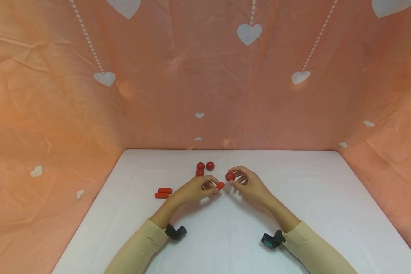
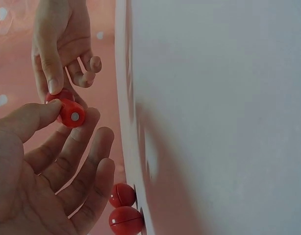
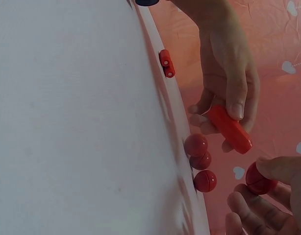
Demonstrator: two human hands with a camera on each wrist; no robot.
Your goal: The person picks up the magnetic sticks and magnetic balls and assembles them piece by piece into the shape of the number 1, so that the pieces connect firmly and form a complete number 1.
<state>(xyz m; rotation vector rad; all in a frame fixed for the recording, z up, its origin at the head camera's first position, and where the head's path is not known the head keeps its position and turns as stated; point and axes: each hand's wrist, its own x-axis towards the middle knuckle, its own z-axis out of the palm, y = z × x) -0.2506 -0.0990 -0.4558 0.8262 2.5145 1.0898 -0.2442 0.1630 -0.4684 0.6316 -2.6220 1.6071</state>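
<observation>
Over the middle of the table [image 1: 219, 236], a red rod [image 1: 220, 186] is pinched between the thumb and fingers of the left hand [image 1: 198, 188]. The rod is smooth and slightly glossy, with chamfered edges toward its end; a pale round disc is set in the end face seen from the left wrist. Part of its length is covered by the fingers. Just right of it, a red ball [image 1: 230, 176] is pinched by the thumb and fingers of the right hand [image 1: 251, 185]. The ball is glossy and round, with a thin dark seam; the fingertips conceal part of it. The two hands are near each other but apart, and a narrow gap separates rod and ball.

On the far side, slightly left, lie three red balls [image 1: 210, 166] of like finish; the nearest is partly hidden by the left hand in the head view, and only two can be seen from the left wrist. Farther left, two red rods [image 1: 165, 190] lie side by side, the nearer one's right end close against the arm's outline.

The table covering is white and matt. Beyond it hangs creased orange cloth [image 1: 191, 76] printed with pale hearts [image 1: 249, 34], some cut off by the frame. Both beige sleeves [image 1: 137, 247] are cropped at the near edge.
</observation>
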